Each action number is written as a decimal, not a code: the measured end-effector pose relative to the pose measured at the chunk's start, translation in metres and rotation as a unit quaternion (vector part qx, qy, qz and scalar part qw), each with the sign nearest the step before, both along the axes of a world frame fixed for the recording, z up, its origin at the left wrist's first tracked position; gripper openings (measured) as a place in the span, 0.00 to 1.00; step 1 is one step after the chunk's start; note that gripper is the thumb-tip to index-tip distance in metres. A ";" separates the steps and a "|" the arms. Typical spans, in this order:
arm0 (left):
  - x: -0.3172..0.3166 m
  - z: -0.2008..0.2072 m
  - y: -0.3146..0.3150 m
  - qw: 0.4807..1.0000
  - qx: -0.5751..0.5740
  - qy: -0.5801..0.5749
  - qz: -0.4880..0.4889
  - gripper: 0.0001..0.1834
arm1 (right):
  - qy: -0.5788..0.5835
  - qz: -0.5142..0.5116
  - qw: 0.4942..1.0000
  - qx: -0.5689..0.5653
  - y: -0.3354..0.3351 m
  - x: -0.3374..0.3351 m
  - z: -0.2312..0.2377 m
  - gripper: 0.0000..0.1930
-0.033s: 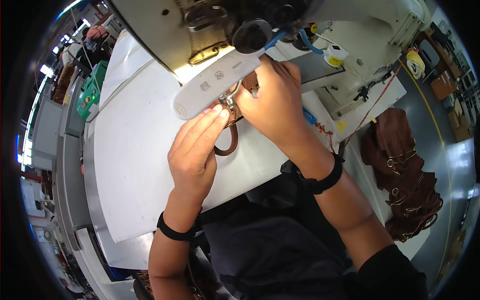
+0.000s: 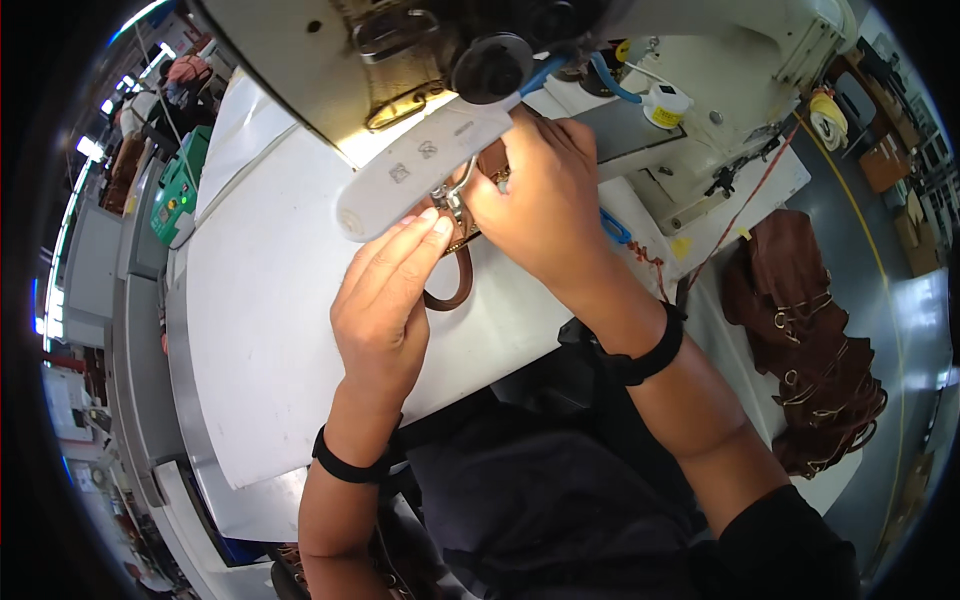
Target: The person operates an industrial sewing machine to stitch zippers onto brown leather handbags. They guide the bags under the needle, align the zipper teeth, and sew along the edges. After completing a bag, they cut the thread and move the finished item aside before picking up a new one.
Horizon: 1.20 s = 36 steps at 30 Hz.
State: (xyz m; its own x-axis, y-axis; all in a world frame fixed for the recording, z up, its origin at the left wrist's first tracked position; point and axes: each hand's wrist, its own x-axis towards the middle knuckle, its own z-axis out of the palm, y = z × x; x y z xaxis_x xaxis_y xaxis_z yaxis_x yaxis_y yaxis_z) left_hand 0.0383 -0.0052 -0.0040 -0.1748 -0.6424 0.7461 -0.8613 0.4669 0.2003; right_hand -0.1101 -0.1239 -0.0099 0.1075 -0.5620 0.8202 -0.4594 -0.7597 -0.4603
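Note:
A sewing machine [image 2: 280, 60] lights the spot where both hands work, close to its metal presser foot [image 2: 452, 203]. My left hand [image 2: 385, 290] has its fingers together, holding the near left edge of a brown leather piece [image 2: 492, 160] beside the foot. On the far side, my right hand [image 2: 540, 195] curls over the same piece; its fingertips are partly hidden. From the piece a rounded brown leather loop [image 2: 463, 290] hangs toward me over the white table [image 2: 270, 330]. A pale grey bar-shaped cover [image 2: 415, 168] hides part of the work.
Blue-handled scissors [image 2: 615, 228] and a reddish cord lie right of my right hand. Brown leather pieces with metal rings [image 2: 800, 340] are heaped at the right. A small white bottle [image 2: 665, 105] stands by the machine; a green device [image 2: 178, 200] is at the left.
The view has shifted slightly, so the machine sits a little further left in the picture. Both hands keep their places on the leather piece.

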 end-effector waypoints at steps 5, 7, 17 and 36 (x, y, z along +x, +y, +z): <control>0.000 -0.001 -0.002 1.000 0.015 0.021 0.003 0.27 | -0.015 -0.020 0.999 -0.031 -0.002 0.001 -0.001 0.14; 0.000 -0.001 -0.003 0.999 0.018 0.028 0.004 0.25 | -0.011 -0.030 0.999 -0.030 -0.002 0.002 0.000 0.14; -0.003 -0.005 -0.004 0.995 0.031 0.088 0.019 0.19 | -0.017 -0.048 0.998 -0.034 -0.005 0.006 -0.001 0.11; -0.004 -0.007 -0.005 0.995 0.036 0.096 0.020 0.18 | -0.024 -0.058 0.997 -0.041 -0.005 0.006 -0.001 0.10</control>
State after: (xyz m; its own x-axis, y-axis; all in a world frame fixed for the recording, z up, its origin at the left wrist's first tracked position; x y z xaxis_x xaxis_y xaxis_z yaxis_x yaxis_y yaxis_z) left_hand 0.0339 -0.0102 -0.0111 -0.0064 -0.6988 0.7153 -0.8214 0.4116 0.3948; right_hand -0.1040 -0.1285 -0.0113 0.0055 -0.4995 0.8663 -0.5248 -0.7389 -0.4227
